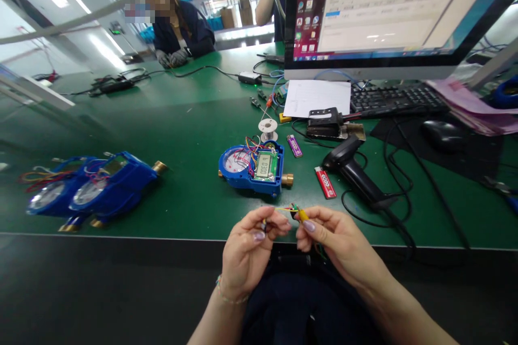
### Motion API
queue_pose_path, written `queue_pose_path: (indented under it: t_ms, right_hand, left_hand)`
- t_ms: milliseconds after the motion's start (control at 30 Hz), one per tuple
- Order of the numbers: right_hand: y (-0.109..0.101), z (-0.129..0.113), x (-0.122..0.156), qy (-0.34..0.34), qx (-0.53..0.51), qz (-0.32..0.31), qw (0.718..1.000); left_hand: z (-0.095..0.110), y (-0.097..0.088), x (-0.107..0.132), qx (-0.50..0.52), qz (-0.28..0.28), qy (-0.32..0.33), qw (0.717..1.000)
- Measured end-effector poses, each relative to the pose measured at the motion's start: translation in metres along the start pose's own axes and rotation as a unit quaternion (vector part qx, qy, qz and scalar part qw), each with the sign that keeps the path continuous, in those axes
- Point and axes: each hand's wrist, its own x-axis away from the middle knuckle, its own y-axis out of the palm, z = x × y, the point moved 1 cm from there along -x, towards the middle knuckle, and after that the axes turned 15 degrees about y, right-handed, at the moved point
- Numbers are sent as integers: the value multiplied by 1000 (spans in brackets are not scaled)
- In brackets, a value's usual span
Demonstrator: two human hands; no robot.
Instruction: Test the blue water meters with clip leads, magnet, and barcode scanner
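Seen from a head camera, a person's two bare hands meet at the near edge of a green table [194, 113]; taking them as the centre of a clock, everything else lies around them. The left hand [251, 240] pinches thin wires [285, 209], one of them yellow, between thumb and fingers; a small dark bit shows at its fingertips, too hidden to name. The right hand [329, 232] grips a small yellow piece [302, 215] between thumb and forefinger, beside green and red strands. The wires run across the short gap between the hands; whether they join anything else cannot be told. At 11 o'clock, near but apart from the hands, lies a blue meter [251, 186] with a dial, a lit-looking display and loose coloured wiring. A spool [267, 135] stands just beyond it. A purple lighter [294, 146] lies at 12, a red lighter [325, 183] between 1 and 2, and a black scanner [362, 175] at 2. Well apart at 9 are two more blue meters [125, 194], side by side. Far off at 1 is a monitor [388, 67]; at 11, a co-worker [182, 32] in grey gloves sits across the table.
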Motion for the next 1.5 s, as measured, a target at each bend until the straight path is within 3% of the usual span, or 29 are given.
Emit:
queue_pose_path:
  t_ms: [200, 333, 400, 500, 600, 700, 867, 1100, 1200, 1333, 1400, 1500]
  right_hand:
    - [7, 7, -4, 6, 38, -11, 999]
    - [5, 9, -5, -48, 159, 61, 984]
    - [4, 8, -4, -131, 257, 141, 947]
    - [5, 6, 2, -271, 386, 249, 846]
    - [9, 4, 10, -362, 447, 290, 765]
    - [15, 1, 16, -405, 469, 294, 728]
    - [26, -5, 17, -455, 470, 298, 695]
    - [33, -14, 10, -481, 478, 285, 677]
    - [32, -18, 9, -474, 469, 268, 695]
    - [31, -20, 7, -471, 447, 236, 723]
    - [31, -19, 7, -471, 430, 213, 740]
    - [29, -19, 7, -453, 403, 177, 775]
  left_hand:
    - [-2, -8, -1, 44, -47, -14, 998]
    - [0, -7, 0, -59, -112, 16, 992]
    - [0, -6, 1, -122, -143, 31, 982]
    - [1, -4, 4, -182, -173, 48, 967]
    - [2, -2, 6, -223, -188, 54, 955]
    - [3, 0, 8, -243, -192, 53, 949]
    - [4, 2, 8, -264, -204, 43, 942]
    - [8, 3, 10, -369, -215, 45, 903]
    - [12, 3, 9, -458, -176, 72, 868]
    - [15, -1, 2, -509, -151, 164, 831]
    - [14, -4, 0, -499, -145, 180, 836]
    - [12, -7, 0, -442, -131, 160, 873]
